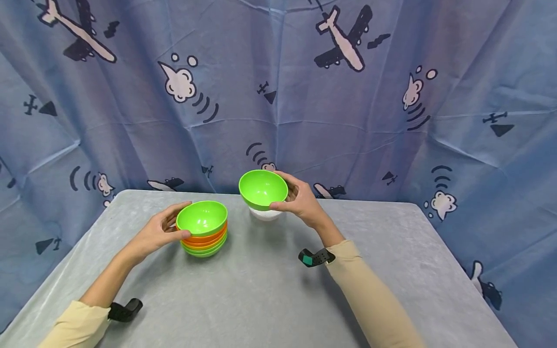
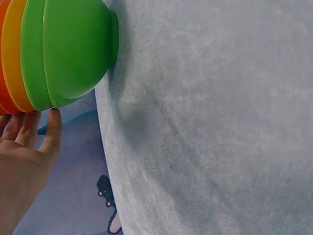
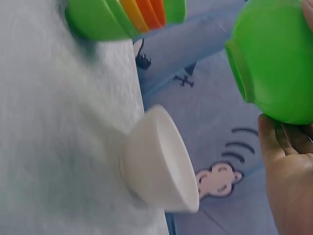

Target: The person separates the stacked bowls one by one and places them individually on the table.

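Note:
A green bowl (image 1: 261,191) is raised off the table in my right hand (image 1: 300,200), the thumb on its near side and the fingers around the far side. Beneath it stands a white bowl (image 3: 151,161), partly covered by the green one in the head view. To the left is a stack of several nested bowls (image 1: 204,239), green on top, orange and yellow-orange in the middle, green at the bottom. My left hand (image 1: 158,232) holds this stack from its left side, thumb in front and fingers behind, near the upper rims.
The bowls stand on a table (image 1: 261,299) with a grey cloth surface, near its back edge. Right behind hangs a blue curtain (image 1: 243,96) with airplane prints. A dark band (image 1: 316,257) is worn on each wrist.

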The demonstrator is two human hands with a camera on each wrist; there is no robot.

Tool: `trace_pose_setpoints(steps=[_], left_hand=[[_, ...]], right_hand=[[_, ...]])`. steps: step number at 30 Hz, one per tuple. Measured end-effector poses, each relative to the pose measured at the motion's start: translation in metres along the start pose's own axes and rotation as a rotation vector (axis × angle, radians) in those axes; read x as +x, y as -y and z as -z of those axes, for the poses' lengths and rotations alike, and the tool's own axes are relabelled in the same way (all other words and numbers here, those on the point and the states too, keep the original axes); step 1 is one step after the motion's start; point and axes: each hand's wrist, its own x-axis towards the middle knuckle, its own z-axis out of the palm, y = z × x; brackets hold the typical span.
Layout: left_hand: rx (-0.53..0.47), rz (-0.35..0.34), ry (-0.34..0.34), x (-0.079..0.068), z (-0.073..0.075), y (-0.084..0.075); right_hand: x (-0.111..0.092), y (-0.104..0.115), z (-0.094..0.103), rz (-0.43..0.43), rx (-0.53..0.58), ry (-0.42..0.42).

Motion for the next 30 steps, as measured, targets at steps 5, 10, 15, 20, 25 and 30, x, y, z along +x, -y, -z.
trace_pose_setpoints(steps=[5,10,15,20,25,30], left_hand=[[-0.006,0.001,-0.002,0.000,0.001,0.000],[0.002,0.010,0.000,0.001,0.001,0.000],[-0.011,0.010,0.003,0.002,0.002,-0.001],[-0.019,0.002,0.000,0.001,0.003,0.001],[-0.015,0.004,-0.005,0.000,0.003,0.002],[-0.014,0.001,-0.009,0.001,0.004,0.002]], right_hand=[[-0.010,-0.001,0.021,-0.072,-0.060,-0.059],[-0.023,-0.005,0.045,-0.136,-0.082,-0.123],[-0.033,-0.009,0.066,-0.162,-0.081,-0.165],[-0.041,-0.011,0.079,-0.183,-0.126,-0.189],[-0.050,-0.016,0.092,-0.208,-0.142,-0.208],[-0.058,-0.023,0.103,-0.244,-0.164,-0.224]])
